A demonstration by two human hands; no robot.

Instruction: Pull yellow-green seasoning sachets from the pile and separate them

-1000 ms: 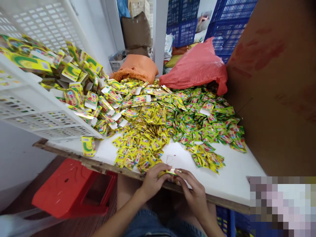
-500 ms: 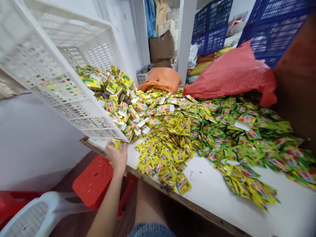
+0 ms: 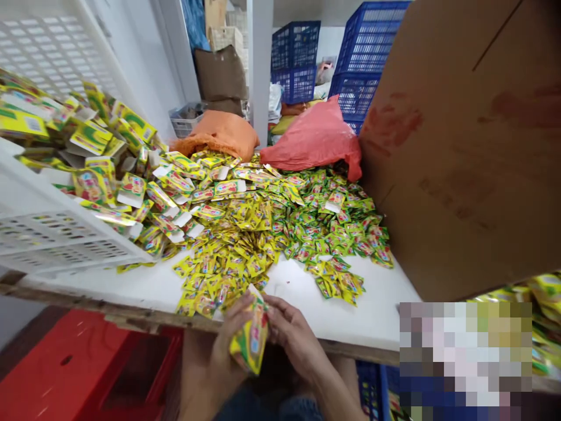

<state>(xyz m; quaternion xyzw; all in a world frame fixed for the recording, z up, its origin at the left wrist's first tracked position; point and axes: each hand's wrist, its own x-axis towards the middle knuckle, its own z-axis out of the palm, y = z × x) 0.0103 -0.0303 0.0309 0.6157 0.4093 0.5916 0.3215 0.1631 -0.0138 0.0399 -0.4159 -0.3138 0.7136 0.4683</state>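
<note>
My left hand (image 3: 233, 333) is wrapped round a small yellow and green printed carton (image 3: 250, 339), tilted at the table's front edge, with a white flap at its top. The fingers of my right hand (image 3: 291, 330) are closed at the carton's upper right side; whether anything else is between them is hidden. Just beyond my hands spreads a heap of yellow sachets (image 3: 232, 251), with green sachets (image 3: 324, 216) to its right. A small pile of yellow sachets (image 3: 337, 280) lies apart. Many similar cartons (image 3: 131, 190) spill from a tipped white crate (image 3: 65, 234) at left.
A large cardboard box (image 3: 464, 152) stands at right. Orange (image 3: 223, 131) and red sacks (image 3: 311, 137) lie behind the heaps, before stacked blue crates (image 3: 295, 58). Below the wooden table edge (image 3: 302, 338) is a red stool (image 3: 65, 362). A pixelated patch covers the lower right.
My left hand has come from beside the white crate to the table's front edge with a carton. My right hand has come into view at that carton. The view has turned right.
</note>
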